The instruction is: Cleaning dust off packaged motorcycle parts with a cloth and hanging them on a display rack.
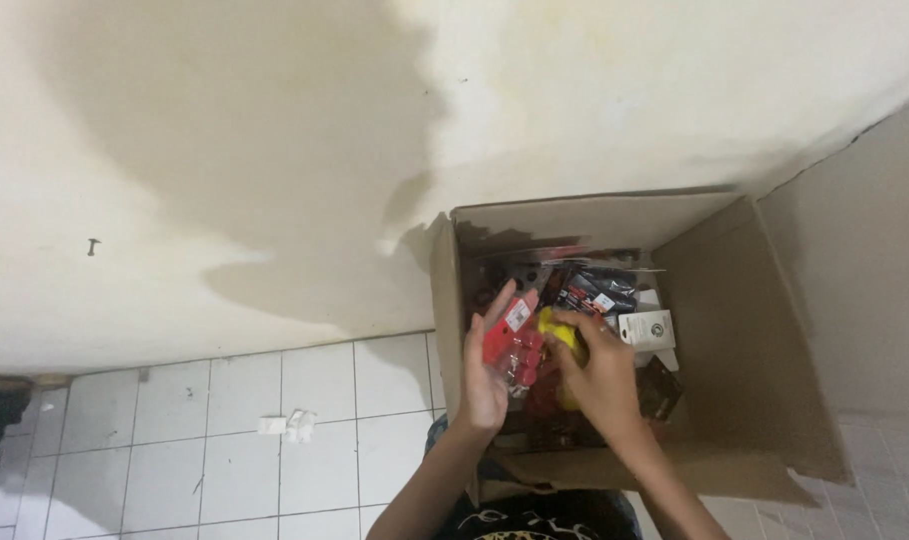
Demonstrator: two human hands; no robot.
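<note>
Stained cream wall [224, 150] with a nail [93, 245] above white-tiled floor [204, 450].

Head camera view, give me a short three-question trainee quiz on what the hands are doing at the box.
1. True or false: the left hand holds a red packet over the cardboard box.
2. The right hand grips something of which colour? A) blue B) yellow C) green
3. What kind of floor lies left of the box?

Key
1. True.
2. B: a yellow item, its kind unclear.
3. A white tiled floor, with small white scraps on it.
</note>
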